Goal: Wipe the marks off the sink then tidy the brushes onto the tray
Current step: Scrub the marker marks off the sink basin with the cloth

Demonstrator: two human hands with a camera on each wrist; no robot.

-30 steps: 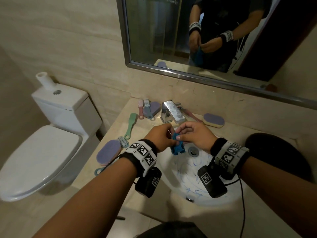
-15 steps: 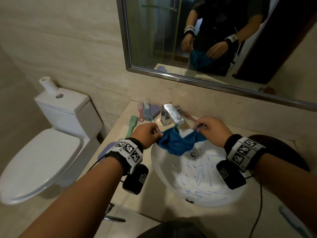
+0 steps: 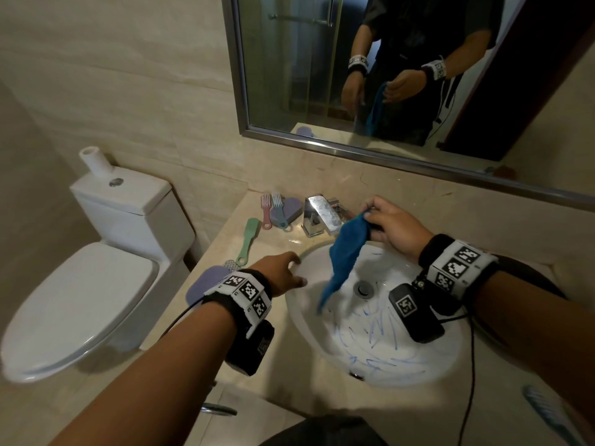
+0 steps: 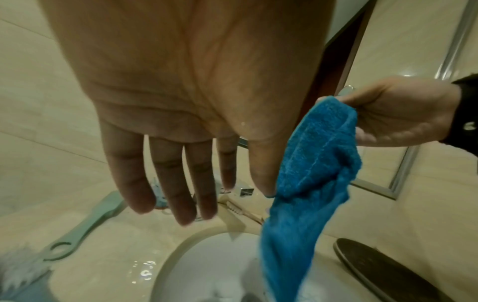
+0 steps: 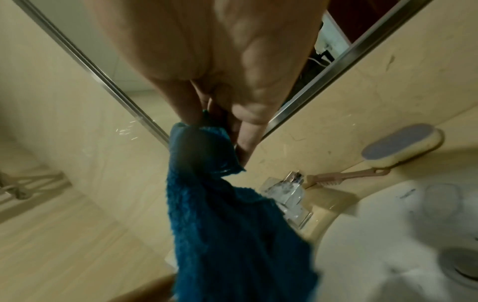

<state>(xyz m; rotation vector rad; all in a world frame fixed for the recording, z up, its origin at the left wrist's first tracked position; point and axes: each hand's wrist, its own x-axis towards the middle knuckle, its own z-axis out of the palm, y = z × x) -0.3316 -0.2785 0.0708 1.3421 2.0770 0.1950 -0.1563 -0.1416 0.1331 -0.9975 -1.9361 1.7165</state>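
A blue cloth (image 3: 346, 252) (image 4: 310, 183) (image 5: 227, 224) hangs over the white sink (image 3: 309, 310), pinched at its top corner by my right hand (image 3: 383, 220) (image 4: 388, 116) (image 5: 220, 114). My left hand (image 3: 283, 272) (image 4: 181, 173) hovers at the sink's left rim with straight fingers, holding nothing. Blue scribble marks (image 3: 370, 336) cover the basin's near side. Brushes lie on the counter: a green one (image 3: 248, 239) (image 4: 85, 226), a pink and a teal one (image 3: 272, 210), a pink brush (image 5: 344, 177) behind the tap. A dark oval tray (image 4: 388, 269) sits right of the sink.
A chrome tap (image 3: 318, 217) (image 5: 287, 194) stands behind the basin. Purple sponges (image 3: 206, 284) (image 5: 403, 143) lie left of the sink and at the back wall. A toilet (image 3: 96, 268) is to the left. A mirror (image 3: 402, 75) hangs above. A blue brush (image 3: 547, 413) lies at the near right.
My left hand has let go of the cloth and dropped to the sink's left rim. The cloth, earlier stretched between both hands, now hangs from my right hand alone.
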